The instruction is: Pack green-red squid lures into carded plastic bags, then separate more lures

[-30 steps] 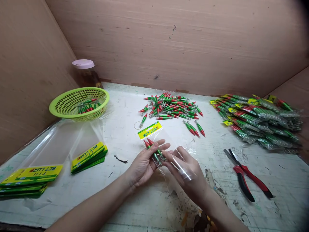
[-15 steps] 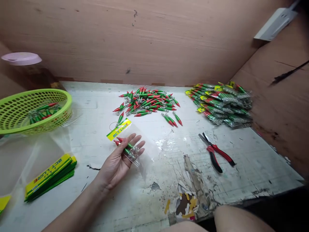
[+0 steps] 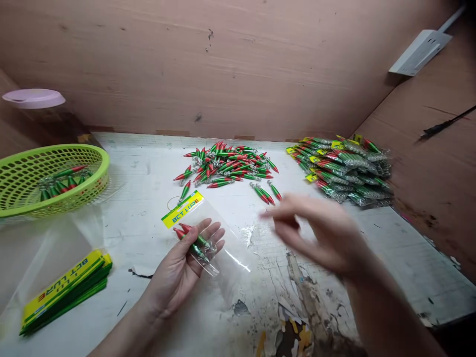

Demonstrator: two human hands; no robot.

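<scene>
My left hand (image 3: 174, 275) is closed on a clear plastic bag (image 3: 231, 243) with a yellow "BCT LURE" header card (image 3: 183, 210). Under its thumb lie red-and-green fishing lures (image 3: 201, 254) with metal hooks; whether they sit inside the plastic is hard to tell. My right hand (image 3: 316, 230) is blurred over the table, its thumb and forefinger apart, with nothing visible in them. A few loose lures (image 3: 274, 190) are nearest to it. Behind both hands spreads a heap of similar lures (image 3: 232, 166).
Bagged lures (image 3: 345, 171) are stacked at the back right. On the left stand a green basket (image 3: 100, 168) with lures inside and a lidded container (image 3: 35, 99). Header cards (image 3: 63, 292) lie in front of the basket. The worn tabletop has a peeling patch (image 3: 292, 332) near its front edge.
My right hand has come into view from the right and now covers the red-handled pliers. The left hand keeps its hold on the bag and lures. The view has tilted slightly.
</scene>
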